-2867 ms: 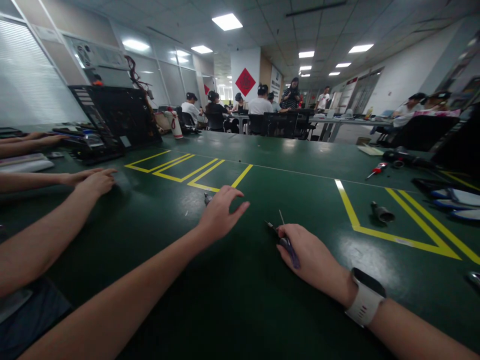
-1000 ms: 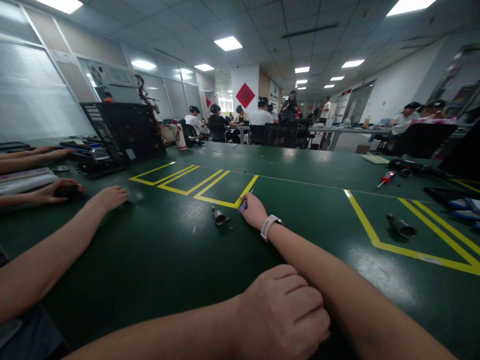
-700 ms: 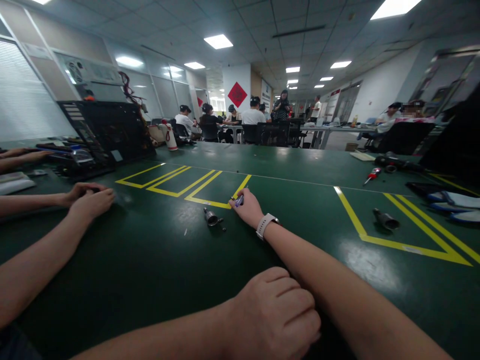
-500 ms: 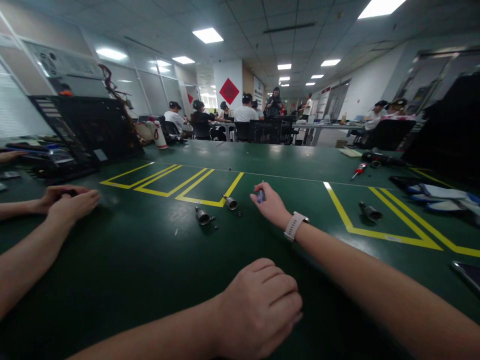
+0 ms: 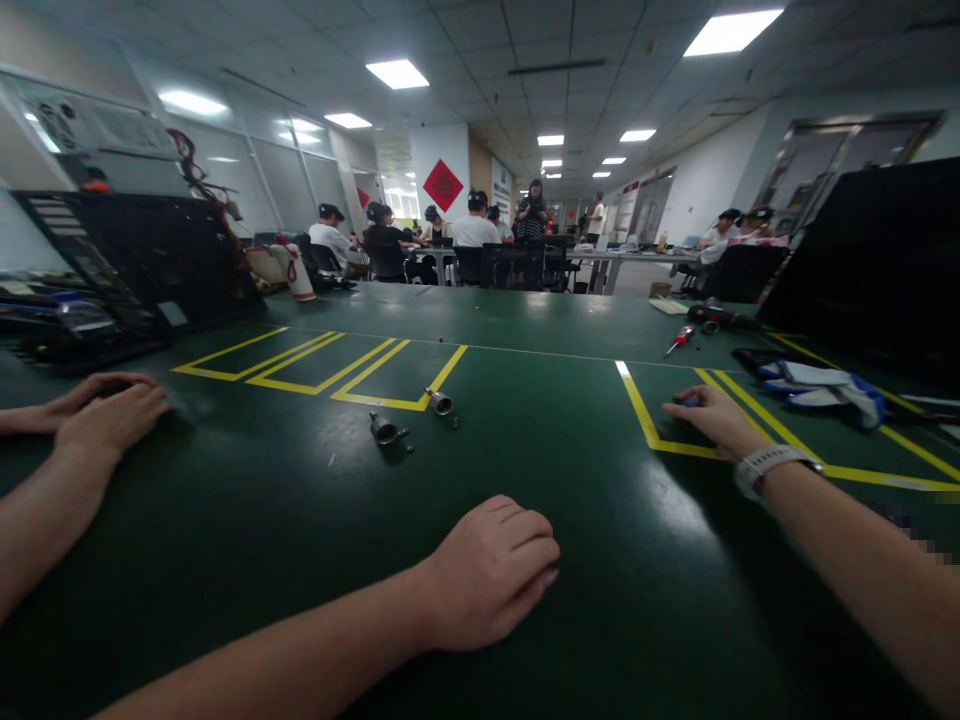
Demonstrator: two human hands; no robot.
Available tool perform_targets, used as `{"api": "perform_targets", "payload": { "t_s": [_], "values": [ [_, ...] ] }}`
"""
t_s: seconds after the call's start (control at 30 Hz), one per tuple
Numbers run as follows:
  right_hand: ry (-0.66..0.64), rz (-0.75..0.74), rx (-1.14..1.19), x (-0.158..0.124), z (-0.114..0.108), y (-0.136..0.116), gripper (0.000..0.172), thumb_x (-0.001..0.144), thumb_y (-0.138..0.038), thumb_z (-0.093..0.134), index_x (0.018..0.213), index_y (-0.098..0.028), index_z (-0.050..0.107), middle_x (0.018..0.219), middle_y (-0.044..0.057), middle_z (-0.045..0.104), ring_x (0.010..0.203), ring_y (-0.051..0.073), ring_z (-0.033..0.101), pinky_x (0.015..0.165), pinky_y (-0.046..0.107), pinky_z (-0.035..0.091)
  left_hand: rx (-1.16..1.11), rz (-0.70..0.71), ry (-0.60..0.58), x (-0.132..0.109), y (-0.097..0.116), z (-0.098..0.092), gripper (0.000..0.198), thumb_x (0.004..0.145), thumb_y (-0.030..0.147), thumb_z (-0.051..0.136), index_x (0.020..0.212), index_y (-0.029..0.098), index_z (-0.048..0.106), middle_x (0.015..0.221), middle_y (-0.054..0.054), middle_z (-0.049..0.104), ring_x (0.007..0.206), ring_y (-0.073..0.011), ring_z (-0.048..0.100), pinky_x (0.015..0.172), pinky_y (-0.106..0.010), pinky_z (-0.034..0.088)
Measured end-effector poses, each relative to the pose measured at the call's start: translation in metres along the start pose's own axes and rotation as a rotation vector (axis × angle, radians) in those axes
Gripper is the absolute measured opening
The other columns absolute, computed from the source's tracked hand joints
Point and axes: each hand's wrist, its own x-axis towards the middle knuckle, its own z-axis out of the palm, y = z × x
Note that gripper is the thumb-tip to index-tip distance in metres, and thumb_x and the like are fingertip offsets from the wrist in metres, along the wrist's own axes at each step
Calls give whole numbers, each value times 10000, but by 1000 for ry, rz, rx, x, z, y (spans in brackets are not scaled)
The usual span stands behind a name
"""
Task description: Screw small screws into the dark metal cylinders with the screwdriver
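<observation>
Head view has the left hand (image 5: 491,570) lying knuckles-up on the dark green table (image 5: 585,480), close to its near edge. The fingers are curled loosely under, and nothing shows in that grip. The right hand (image 5: 712,420), with a white wristwatch (image 5: 765,465) on its wrist, is stretched out toward the table's right side and rests across a yellow tape outline (image 5: 637,412). Its grip is closed round a small blue-handled tool (image 5: 690,401), of which only a sliver of blue pokes out past the fingers. Whether anything lies under that palm I cannot tell.

Nearer the middle of the table, well apart from both hands, a short silvery metal sleeve (image 5: 383,430) lies on its side. A second metal sleeve (image 5: 439,402) lies just beyond it, against another strip of yellow tape. Tiny dark screws (image 5: 409,447) sit loose just beside them. A red-handled screwdriver (image 5: 680,340) lies toward the far right corner. At the left edge a co-worker's hands (image 5: 112,410) rest in front of a black open computer case (image 5: 142,260).

To my eye the loose bits are the worry. The sleeves are round and could roll, and a forearm swept across the table could scatter the screws. With the arm so far out, the tool could also slip from the fingertips.
</observation>
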Motion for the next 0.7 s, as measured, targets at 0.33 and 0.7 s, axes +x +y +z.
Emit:
{"api": "perform_targets", "payload": {
  "t_s": [0.33, 0.7],
  "values": [
    [-109, 249, 156, -48, 32, -62, 310, 894, -301, 560, 1172, -163, 542, 1175, 84, 572, 979, 219, 597, 809, 426, 508, -8, -71, -72, 4, 5, -2, 176, 881, 207, 453, 1003, 157, 570, 976, -58, 612, 838, -157, 556, 749, -301, 438],
    [-261, 158, 422, -133, 64, -162, 112, 736, -117, 545, 783, -216, 520, 1111, 53, 633, 985, 217, 591, 829, 382, 448, -250, -402, -69, 11, 11, -3, 272, 849, 216, 513, 1117, 187, 546, 1144, -66, 557, 1017, -192, 535, 874, -358, 456]
  ]
}}
